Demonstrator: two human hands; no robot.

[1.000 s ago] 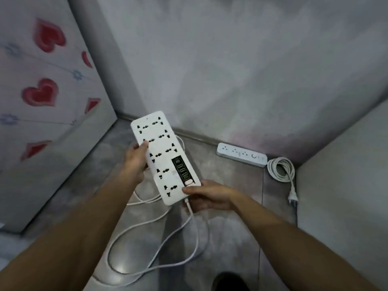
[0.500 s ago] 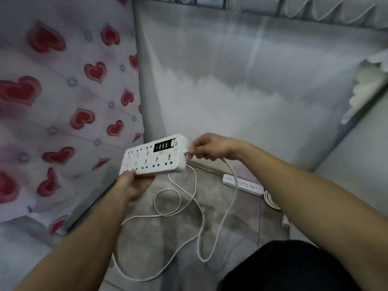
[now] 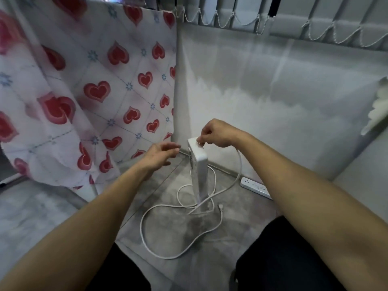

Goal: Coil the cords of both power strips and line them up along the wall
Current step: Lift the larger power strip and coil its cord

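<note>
A large white power strip (image 3: pixel 199 171) hangs upright, edge-on, its top end pinched by my right hand (image 3: pixel 214 134). Its white cord (image 3: pixel 144 234) runs from under that hand down to loose loops on the grey floor, with the plug (image 3: pixel 220 206) lying among them. My left hand (image 3: pixel 159 155) hovers just left of the strip, fingers apart, touching nothing. A second, slimmer white power strip (image 3: pixel 255 186) lies flat on the floor along the back wall, partly hidden behind my right forearm; its cord is out of sight.
A heart-patterned cloth (image 3: pixel 90 97) hangs at the left, reaching the floor. The grey wall (image 3: pixel 273 101) meets the floor just behind the strips. A lighter panel (image 3: pixel 361 164) closes the right side. My dark-clad knees fill the bottom edge.
My left hand has let go of the large strip, which now hangs vertically from my right hand instead of lying level between both. The view has tilted upward.
</note>
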